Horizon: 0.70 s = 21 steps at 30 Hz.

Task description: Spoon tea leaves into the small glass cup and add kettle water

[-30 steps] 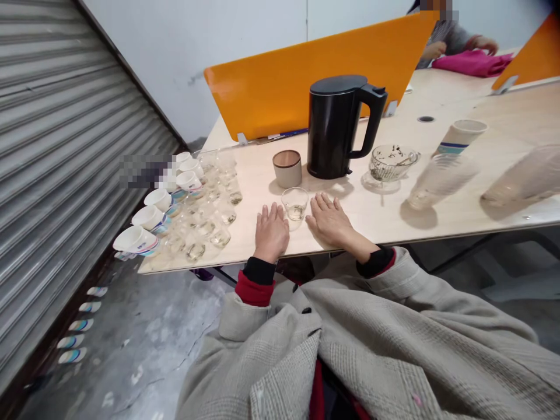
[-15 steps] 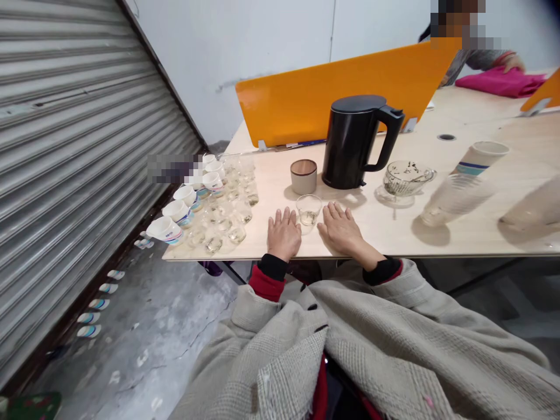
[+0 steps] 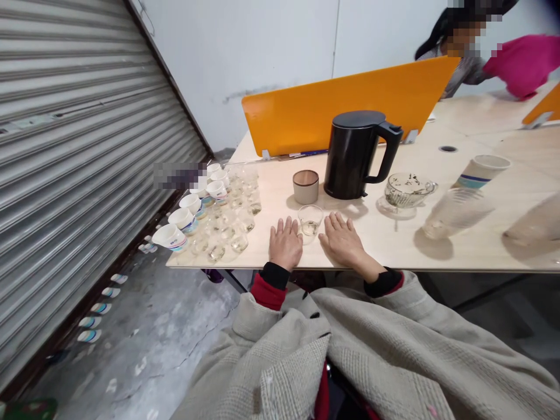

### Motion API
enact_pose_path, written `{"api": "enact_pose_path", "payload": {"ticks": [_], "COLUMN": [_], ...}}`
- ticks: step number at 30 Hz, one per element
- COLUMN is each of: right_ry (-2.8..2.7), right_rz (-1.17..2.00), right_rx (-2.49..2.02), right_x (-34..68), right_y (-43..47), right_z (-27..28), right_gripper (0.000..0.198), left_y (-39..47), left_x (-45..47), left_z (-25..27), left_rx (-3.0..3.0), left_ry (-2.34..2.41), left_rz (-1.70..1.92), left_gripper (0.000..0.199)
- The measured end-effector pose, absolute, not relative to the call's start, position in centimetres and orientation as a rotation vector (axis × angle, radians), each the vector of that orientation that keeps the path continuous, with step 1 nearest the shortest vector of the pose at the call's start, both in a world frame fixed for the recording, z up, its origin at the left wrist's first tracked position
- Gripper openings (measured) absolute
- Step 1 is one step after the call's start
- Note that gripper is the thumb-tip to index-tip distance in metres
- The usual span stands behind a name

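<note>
Both palms rest flat on the pale wooden table (image 3: 280,181) near its front edge. My left hand (image 3: 285,244) lies open, holding nothing, just left of a small clear plastic cup (image 3: 310,221) with a little liquid in the bottom. On the cup's other side my right hand (image 3: 343,239) is also open and flat. Behind the clear cup stands a beige mug (image 3: 305,188) with a brown inside. A black electric kettle (image 3: 353,156) is upright beside the mug, its handle to the right. Further right sits a glass pitcher (image 3: 409,191) with dark leaves in it.
Several clear cups (image 3: 227,224) and white paper cups (image 3: 170,237) crowd the table's left end. Stacked plastic cups (image 3: 457,211) lie tilted at right with a paper cup (image 3: 483,171). An orange divider (image 3: 350,111) runs behind; beyond it a person handles pink cloth (image 3: 525,64).
The view has tilted slightly upward, so the table sits lower in the picture. Both hands stay flat in place. The other person has lifted the pink cloth off the table.
</note>
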State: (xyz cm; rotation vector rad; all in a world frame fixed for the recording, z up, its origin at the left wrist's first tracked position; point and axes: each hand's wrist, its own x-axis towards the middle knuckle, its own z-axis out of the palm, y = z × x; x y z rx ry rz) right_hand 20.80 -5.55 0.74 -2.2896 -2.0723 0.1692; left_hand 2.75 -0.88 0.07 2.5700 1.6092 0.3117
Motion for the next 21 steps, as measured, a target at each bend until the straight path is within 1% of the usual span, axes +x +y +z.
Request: {"api": "enact_pose_path", "payload": {"ticks": [5, 12, 21], "right_ry": [-2.074, -2.083, -2.083], "right_rz": [0.133, 0.187, 0.164], "right_rx": [-2.269, -2.329, -2.316], "right_x": [20.89, 20.72, 20.75], "right_y": [-5.45, -5.55, -5.52], "right_z": [0.32, 0.69, 0.41], "right_gripper": [0.071, 0.072, 0.071], "left_y": [-0.86, -1.00, -1.05], "left_x": [2.79, 2.79, 2.77], "left_z": [-0.01, 0.11, 0.09], "left_rx": [2.575, 2.564, 2.572], "left_ry": [1.601, 1.596, 1.597], "left_rz": [0.307, 0.302, 0.289], "left_gripper": [0.059, 0.059, 0.060]}}
